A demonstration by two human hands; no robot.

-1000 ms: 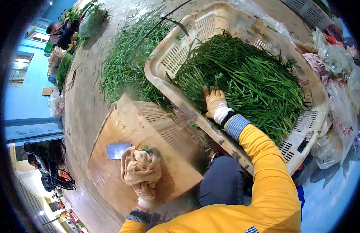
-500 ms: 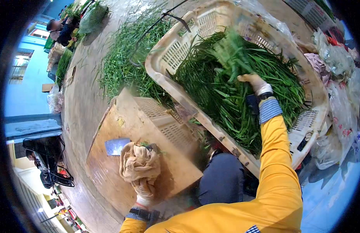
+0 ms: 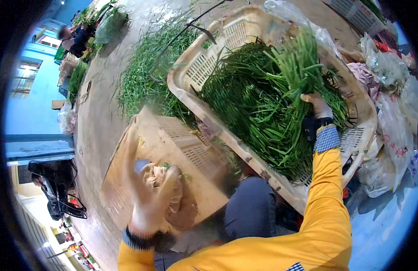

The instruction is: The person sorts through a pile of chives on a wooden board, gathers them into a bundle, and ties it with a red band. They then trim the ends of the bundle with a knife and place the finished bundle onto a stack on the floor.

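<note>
My right hand (image 3: 319,106) grips a bunch of Chinese chives (image 3: 301,61), held upright over the large off-white plastic crate (image 3: 197,106). Many more chives (image 3: 263,122) lie loose inside that crate. My left hand (image 3: 148,205), blurred by motion, is above the wooden board (image 3: 114,185) with thumb and fingers spread and nothing in them. Beneath it a crumpled tan cloth (image 3: 176,196) lies on the board, partly covered by the hand. A bluish flat plate (image 3: 141,164) shows behind the fingers.
Cut greens (image 3: 145,81) are heaped on the floor beyond the board. A black strap (image 3: 202,30) crosses the crate's far corner. Clear plastic bags (image 3: 389,167) crowd the right side. Another person (image 3: 76,40) is at the far left, and a black chair (image 3: 60,187) stands below.
My left hand has let go of the tan cloth and opened above it. My right hand has moved right, lifting the chives into a more upright bunch.
</note>
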